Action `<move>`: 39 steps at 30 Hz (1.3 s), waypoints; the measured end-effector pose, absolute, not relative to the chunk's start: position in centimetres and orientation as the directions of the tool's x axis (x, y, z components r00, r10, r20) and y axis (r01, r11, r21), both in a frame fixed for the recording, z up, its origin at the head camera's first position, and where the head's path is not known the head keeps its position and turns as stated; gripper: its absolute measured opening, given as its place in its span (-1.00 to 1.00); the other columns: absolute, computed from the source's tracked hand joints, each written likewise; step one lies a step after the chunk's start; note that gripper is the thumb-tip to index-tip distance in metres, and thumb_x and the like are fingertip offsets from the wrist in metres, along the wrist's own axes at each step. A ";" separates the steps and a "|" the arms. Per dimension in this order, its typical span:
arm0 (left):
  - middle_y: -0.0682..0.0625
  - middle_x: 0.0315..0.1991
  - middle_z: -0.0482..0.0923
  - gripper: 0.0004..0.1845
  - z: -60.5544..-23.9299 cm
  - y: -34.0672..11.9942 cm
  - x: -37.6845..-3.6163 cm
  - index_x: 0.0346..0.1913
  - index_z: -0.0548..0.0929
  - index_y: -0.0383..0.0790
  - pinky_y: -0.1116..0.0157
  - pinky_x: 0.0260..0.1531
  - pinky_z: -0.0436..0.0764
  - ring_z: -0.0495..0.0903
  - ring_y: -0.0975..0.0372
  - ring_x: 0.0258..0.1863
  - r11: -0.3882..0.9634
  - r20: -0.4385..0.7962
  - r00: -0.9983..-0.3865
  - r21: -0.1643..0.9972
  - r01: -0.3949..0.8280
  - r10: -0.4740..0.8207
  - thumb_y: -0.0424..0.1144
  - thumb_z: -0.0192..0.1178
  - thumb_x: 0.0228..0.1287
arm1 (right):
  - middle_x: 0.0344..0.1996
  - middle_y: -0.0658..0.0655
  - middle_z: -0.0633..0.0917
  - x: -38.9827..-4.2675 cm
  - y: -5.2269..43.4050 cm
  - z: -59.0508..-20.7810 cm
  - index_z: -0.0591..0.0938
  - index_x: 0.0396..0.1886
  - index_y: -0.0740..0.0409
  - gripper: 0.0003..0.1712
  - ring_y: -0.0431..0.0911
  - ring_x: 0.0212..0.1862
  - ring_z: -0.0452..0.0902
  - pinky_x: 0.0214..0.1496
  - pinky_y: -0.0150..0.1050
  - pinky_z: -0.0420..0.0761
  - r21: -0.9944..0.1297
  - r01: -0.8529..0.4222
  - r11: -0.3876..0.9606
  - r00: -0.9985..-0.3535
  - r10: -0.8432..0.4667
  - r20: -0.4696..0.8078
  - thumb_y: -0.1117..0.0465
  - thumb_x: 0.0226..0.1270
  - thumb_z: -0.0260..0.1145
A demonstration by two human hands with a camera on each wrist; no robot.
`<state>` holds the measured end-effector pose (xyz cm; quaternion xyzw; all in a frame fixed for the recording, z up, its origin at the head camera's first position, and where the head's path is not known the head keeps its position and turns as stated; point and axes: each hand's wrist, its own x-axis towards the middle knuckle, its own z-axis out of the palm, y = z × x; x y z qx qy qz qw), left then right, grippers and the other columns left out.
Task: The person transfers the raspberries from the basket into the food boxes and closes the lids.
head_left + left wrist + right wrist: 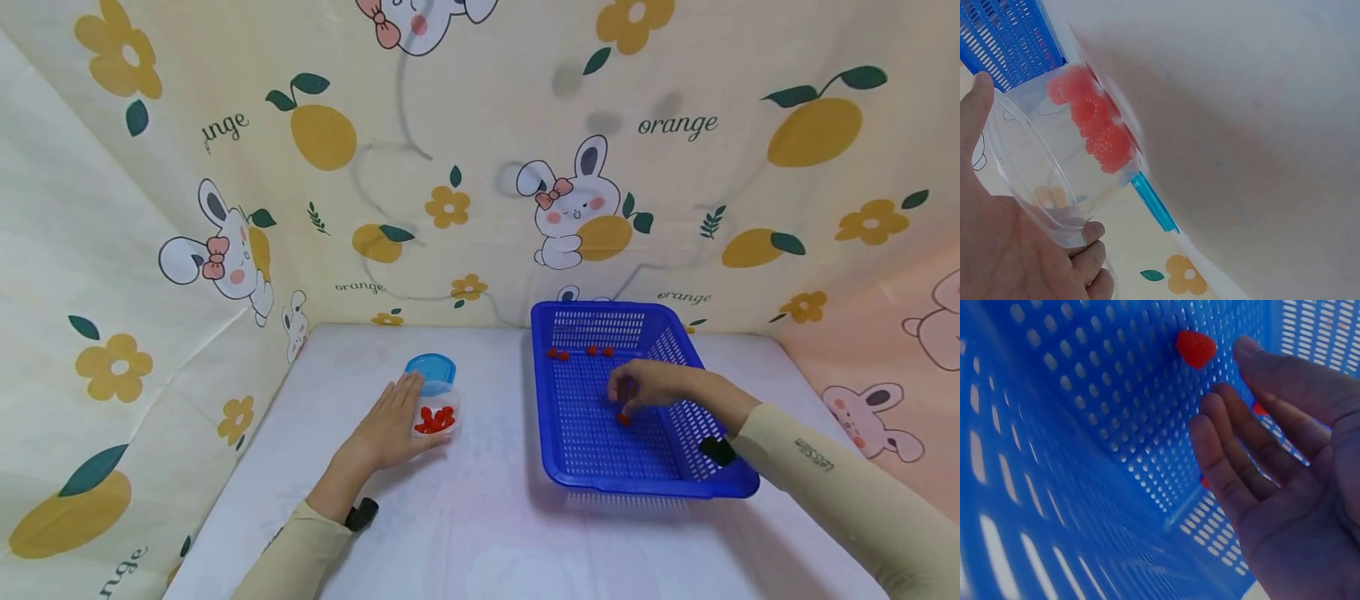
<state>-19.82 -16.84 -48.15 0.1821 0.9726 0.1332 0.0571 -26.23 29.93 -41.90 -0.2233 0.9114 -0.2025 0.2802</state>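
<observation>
Your right hand (651, 385) sits inside the blue basket (720, 479), walled on all sides; only straight up is free. At nine o'clock, bare table (495, 517) separates basket and clear cup (438, 412), which your left hand (390, 425) blocks.

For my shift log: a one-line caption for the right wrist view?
Right hand, fingers loosely open, hovers inside the blue perforated basket beside a red raspberry.
</observation>
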 end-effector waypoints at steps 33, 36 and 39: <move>-0.21 0.75 -0.04 0.28 -48.3 -16.7 -19.9 0.74 0.00 -0.31 -0.10 0.69 -0.03 -0.09 -0.11 0.74 0.904 -0.064 -0.931 0.272 0.331 0.360 0.49 0.26 0.29 | -0.26 0.09 0.67 -27.1 30.2 -43.8 0.67 -0.16 0.14 -0.83 -0.03 -0.19 0.57 -0.12 -0.19 0.63 -0.497 -0.194 0.845 -0.684 -0.480 -0.550 0.34 0.39 0.53; -0.22 0.75 -0.04 0.28 -48.2 -16.7 -19.9 0.74 -0.01 -0.31 -0.10 0.69 -0.04 -0.09 -0.11 0.74 0.904 -0.065 -0.930 0.270 0.332 0.361 0.49 0.26 0.30 | -0.24 0.08 0.68 -27.2 30.2 -43.8 0.68 -0.15 0.14 -0.86 -0.04 -0.17 0.58 -0.10 -0.18 0.66 -0.515 -0.196 0.834 -0.675 -0.496 -0.546 0.34 0.42 0.50; -0.23 0.75 -0.04 0.28 -48.3 -16.8 -19.9 0.74 -0.01 -0.32 -0.10 0.69 -0.03 -0.09 -0.12 0.74 0.903 -0.061 -0.930 0.268 0.335 0.363 0.49 0.26 0.29 | -0.23 0.06 0.69 -27.2 30.2 -43.7 0.69 -0.14 0.13 -0.87 -0.05 -0.16 0.58 -0.07 -0.17 0.68 -0.531 -0.205 0.822 -0.675 -0.512 -0.531 0.34 0.43 0.49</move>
